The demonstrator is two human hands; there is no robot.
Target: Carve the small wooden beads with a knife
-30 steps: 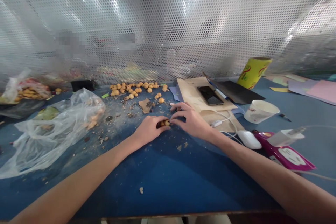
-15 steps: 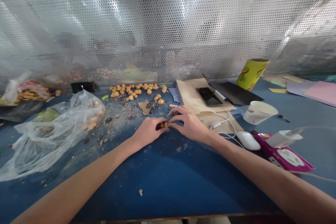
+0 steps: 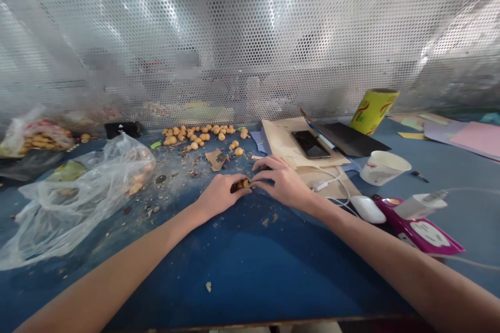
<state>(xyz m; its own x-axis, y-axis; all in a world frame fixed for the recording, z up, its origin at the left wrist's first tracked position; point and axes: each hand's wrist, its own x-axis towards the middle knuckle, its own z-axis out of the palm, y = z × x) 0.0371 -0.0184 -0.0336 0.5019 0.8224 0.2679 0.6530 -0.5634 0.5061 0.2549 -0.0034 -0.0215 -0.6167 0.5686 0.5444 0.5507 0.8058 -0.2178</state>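
Gourd [image 3: 246, 183], small, rounded and brownish, sits in the head view left of the phone [image 3: 311, 144] and nearer the wearer, gripped between thumb and fingers of the left hand [image 3: 216, 195]. The right hand [image 3: 283, 182] has its fingertips at the exposed end; whether they pinch anything, I cannot tell. Work on this piece looks unfinished; smooth tan gourds [image 3: 215, 129] lie loose left of the phone, in neither hand. Farther left sprawls a crinkled, translucent plastic bag [image 3: 117, 158].

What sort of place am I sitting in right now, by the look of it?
Probably a small workshop or craft workspace: there's a messy blue table, a perforated metal screen along its back, and many loose gourd-like pieces lying near it.
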